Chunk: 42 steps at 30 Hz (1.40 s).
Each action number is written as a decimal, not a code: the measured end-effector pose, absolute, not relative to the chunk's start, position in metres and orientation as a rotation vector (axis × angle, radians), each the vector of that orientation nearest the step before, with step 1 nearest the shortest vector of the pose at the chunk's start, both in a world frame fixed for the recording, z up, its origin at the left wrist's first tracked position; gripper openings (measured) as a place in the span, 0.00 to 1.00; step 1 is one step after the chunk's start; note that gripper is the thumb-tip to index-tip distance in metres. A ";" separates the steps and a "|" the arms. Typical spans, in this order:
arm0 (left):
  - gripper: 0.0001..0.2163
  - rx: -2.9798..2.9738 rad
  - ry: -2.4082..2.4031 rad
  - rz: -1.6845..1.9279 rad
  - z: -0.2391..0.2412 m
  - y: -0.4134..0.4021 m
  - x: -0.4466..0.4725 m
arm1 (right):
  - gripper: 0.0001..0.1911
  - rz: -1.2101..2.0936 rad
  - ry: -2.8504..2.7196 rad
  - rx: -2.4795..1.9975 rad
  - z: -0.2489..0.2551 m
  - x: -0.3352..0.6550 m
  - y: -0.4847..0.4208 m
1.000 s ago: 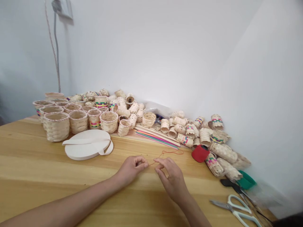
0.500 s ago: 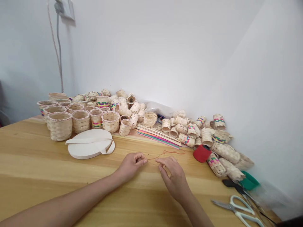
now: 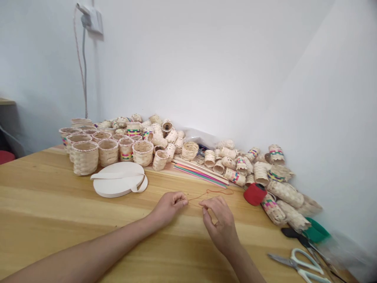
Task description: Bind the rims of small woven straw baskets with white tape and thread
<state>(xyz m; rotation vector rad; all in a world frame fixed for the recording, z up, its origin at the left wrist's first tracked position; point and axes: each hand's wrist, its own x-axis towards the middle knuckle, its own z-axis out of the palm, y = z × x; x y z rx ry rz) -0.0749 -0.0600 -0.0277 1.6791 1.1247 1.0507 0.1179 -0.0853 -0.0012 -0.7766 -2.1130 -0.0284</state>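
Across the wooden table point(image 3: 44, 204), left hand point(image 3: 168, 208) and right hand point(image 3: 219, 222) pinch red thread point(image 3: 213, 192).

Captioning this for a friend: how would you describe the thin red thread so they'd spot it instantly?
On the wooden table, find the person's left hand and right hand in front of the woven baskets. The thin red thread leaves the left fingertips and curls loosely across the wood, far finer than the bulky red spool.
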 end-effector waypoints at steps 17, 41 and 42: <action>0.17 1.704 1.378 1.280 -0.038 -0.057 -0.082 | 0.14 -0.360 -1.835 -1.225 -0.002 0.171 -0.050; 0.19 2.675 1.570 0.776 0.048 0.064 -0.066 | 0.09 0.166 -2.115 -1.275 -0.056 0.122 -0.060; 0.21 2.648 1.634 0.788 0.048 0.077 -0.065 | 0.09 0.172 -2.147 -1.277 -0.061 0.123 -0.058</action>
